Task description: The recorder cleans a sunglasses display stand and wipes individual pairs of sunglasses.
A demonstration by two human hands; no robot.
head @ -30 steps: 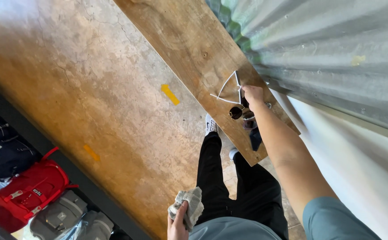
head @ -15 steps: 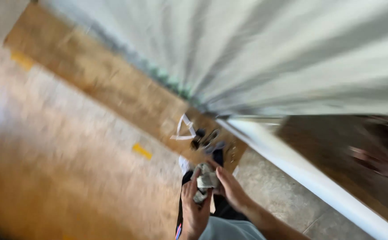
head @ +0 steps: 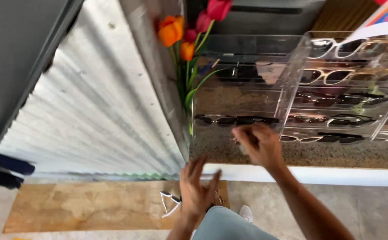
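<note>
At the middle of the frame, the right hand (head: 259,144) reaches over the speckled counter (head: 336,155) to the lowest tier of a clear acrylic display rack (head: 291,75). Its fingers (head: 247,133) are curled loosely, and motion blur keeps me from telling whether they have closed on anything. They sit just beside a pair of dark sunglasses (head: 236,120) lying on that tier. Lower down, the left hand (head: 197,186) hangs with its fingers spread wide and holding nothing, above a plywood board (head: 87,205) on the floor where a white-framed pair of glasses (head: 169,202) lies.

By my judgement the dark sunglasses are light, stiff at the frame and easily scratched on the lenses, with thin hinged arms that could bend. The bridge or the frame front looks the safest place to take hold, fingers off the lenses.

Further tiers toward the upper right hold white, tan and dark pairs. Orange and red tulips (head: 183,31) stand at the upper middle beside a corrugated metal wall (head: 96,111).

Reflections in the acrylic muddle the shelf edges. The rack is cut off at the right edge, and the left hand hides part of what lies on the board.
</note>
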